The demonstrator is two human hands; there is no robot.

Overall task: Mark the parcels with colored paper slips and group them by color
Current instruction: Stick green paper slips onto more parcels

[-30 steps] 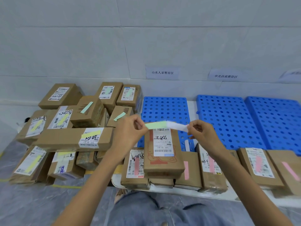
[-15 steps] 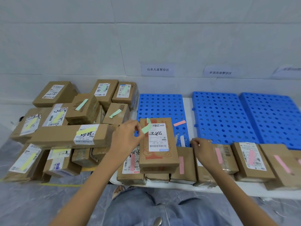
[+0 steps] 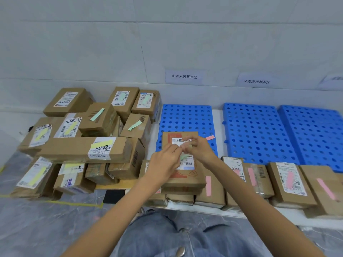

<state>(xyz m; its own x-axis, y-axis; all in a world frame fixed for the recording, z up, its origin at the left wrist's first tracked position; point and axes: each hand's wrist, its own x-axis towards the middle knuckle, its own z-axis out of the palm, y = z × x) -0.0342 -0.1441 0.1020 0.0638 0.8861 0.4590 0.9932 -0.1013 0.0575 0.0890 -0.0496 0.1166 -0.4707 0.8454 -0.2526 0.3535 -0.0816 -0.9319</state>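
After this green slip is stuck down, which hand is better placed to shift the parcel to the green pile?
Left, probably: the left hand is at the left side of the parcel, nearest the green-marked boxes; the right hand is farther from them.

Mostly hidden beneath left hand and right hand: shipping label, blurred green slip. Cut by right edge, unreadable: third wall sign.
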